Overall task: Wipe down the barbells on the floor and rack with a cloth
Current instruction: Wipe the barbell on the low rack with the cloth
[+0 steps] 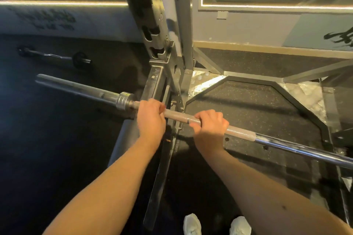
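A long steel barbell (242, 132) runs from the left middle to the right edge, held above the floor beside the rack upright (152, 30). My left hand (150, 118) grips the knurled shaft just inside the collar and bare sleeve (80, 87). My right hand (210, 127) grips the same shaft a short way to the right. A second, shorter bar (55, 56) with small black plates lies on the dark floor at the far left. No cloth shows in either hand or anywhere in view.
The rack's steel base frame (282, 86) and checker-plate corners enclose a rubber mat at right. A flat steel rail (160, 177) runs along the floor between my arms. My two white shoes (215, 225) stand at the bottom edge. A wall and mirror stand behind.
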Action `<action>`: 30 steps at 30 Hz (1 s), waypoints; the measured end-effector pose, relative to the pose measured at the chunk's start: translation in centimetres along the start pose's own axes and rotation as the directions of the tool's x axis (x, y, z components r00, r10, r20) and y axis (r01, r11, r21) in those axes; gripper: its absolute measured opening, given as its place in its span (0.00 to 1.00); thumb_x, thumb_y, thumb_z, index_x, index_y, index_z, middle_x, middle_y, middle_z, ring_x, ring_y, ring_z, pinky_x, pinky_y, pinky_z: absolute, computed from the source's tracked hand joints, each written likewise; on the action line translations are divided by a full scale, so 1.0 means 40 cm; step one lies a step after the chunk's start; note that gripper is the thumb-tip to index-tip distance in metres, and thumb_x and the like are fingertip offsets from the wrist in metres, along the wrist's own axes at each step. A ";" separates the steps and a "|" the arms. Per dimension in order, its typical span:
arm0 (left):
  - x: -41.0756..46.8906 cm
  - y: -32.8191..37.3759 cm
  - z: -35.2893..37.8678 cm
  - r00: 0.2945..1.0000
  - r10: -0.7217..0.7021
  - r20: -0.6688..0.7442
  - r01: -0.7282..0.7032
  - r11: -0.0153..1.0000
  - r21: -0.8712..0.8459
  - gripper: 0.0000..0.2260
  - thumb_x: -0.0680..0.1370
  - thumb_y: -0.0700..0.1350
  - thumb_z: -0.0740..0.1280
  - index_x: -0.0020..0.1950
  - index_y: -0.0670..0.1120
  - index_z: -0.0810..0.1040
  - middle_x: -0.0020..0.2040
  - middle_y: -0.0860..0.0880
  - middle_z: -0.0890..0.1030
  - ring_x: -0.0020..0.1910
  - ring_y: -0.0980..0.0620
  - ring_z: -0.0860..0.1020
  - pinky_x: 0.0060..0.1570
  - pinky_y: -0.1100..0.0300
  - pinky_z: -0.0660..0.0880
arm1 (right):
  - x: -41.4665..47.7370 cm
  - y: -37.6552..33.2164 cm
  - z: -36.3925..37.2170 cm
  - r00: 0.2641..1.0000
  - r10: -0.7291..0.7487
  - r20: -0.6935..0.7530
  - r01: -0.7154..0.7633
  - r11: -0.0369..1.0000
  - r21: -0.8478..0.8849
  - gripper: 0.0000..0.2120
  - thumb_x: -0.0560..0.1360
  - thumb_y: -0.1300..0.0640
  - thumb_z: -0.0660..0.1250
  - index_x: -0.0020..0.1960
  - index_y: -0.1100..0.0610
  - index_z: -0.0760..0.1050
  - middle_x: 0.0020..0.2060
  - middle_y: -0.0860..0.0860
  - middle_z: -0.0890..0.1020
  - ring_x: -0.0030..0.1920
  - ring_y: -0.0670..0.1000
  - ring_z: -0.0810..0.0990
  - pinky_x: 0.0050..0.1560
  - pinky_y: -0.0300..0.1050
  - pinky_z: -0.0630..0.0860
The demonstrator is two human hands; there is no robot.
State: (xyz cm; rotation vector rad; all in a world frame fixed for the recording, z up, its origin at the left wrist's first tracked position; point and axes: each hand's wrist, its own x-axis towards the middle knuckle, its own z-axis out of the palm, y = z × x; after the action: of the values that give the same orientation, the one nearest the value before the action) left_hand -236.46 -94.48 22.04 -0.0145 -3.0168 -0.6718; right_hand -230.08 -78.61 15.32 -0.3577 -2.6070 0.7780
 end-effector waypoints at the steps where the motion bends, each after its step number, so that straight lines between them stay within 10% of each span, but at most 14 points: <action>1: -0.017 0.017 0.017 0.997 0.078 0.018 -0.078 0.997 -0.001 0.05 0.78 0.38 0.70 0.49 0.48 0.82 0.47 0.52 0.77 0.50 0.52 0.75 0.52 0.56 0.75 | -0.004 0.002 0.007 1.000 0.013 -0.004 -0.013 1.000 -0.021 0.03 0.77 0.59 0.71 0.44 0.55 0.79 0.40 0.50 0.75 0.43 0.52 0.70 0.44 0.53 0.67; 7: -0.011 -0.029 0.022 0.924 0.351 0.150 -0.361 0.931 0.049 0.08 0.82 0.41 0.65 0.46 0.51 0.79 0.47 0.53 0.77 0.48 0.56 0.73 0.49 0.56 0.77 | 0.000 -0.004 -0.007 0.988 0.101 0.121 -0.092 0.992 -0.085 0.07 0.80 0.53 0.69 0.43 0.50 0.78 0.43 0.45 0.72 0.46 0.49 0.65 0.47 0.48 0.56; 13: 0.112 -0.164 -0.076 0.999 -0.020 -0.033 0.020 1.000 -0.005 0.04 0.79 0.48 0.72 0.52 0.50 0.82 0.46 0.58 0.76 0.42 0.60 0.77 0.45 0.72 0.73 | 0.046 -0.003 -0.029 0.962 0.123 0.242 -0.095 0.988 -0.125 0.10 0.83 0.47 0.62 0.49 0.48 0.81 0.43 0.44 0.75 0.46 0.48 0.66 0.48 0.46 0.54; 17: 0.103 -0.094 -0.052 0.999 -0.031 0.008 0.031 0.997 -0.068 0.01 0.81 0.43 0.70 0.50 0.48 0.82 0.43 0.51 0.80 0.34 0.54 0.82 0.32 0.72 0.77 | 0.078 0.008 -0.039 0.969 0.062 0.238 -0.035 0.993 -0.113 0.15 0.84 0.47 0.60 0.50 0.49 0.84 0.41 0.46 0.79 0.45 0.50 0.70 0.48 0.49 0.61; 26: -0.001 -0.029 0.075 0.912 0.394 -0.116 -0.408 0.901 -0.146 0.07 0.81 0.39 0.69 0.55 0.43 0.85 0.50 0.49 0.83 0.52 0.53 0.77 0.52 0.64 0.77 | 0.127 0.032 -0.022 0.960 0.039 0.278 0.013 0.983 -0.184 0.17 0.83 0.46 0.58 0.51 0.45 0.86 0.38 0.45 0.82 0.43 0.49 0.71 0.45 0.49 0.58; 30: 0.028 -0.072 0.048 0.940 0.342 0.006 -0.336 0.927 -0.169 0.07 0.82 0.41 0.66 0.54 0.46 0.84 0.51 0.46 0.83 0.52 0.47 0.80 0.54 0.54 0.81 | 0.121 0.037 -0.026 0.961 0.032 0.273 0.012 0.988 -0.156 0.16 0.83 0.47 0.60 0.50 0.46 0.86 0.38 0.45 0.82 0.43 0.51 0.74 0.47 0.51 0.64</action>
State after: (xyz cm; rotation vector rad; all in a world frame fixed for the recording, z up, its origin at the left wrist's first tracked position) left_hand -237.72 -96.27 19.15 -0.5466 -2.8691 -0.8855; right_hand -233.74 -75.24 16.73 -0.3275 -2.9402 0.6686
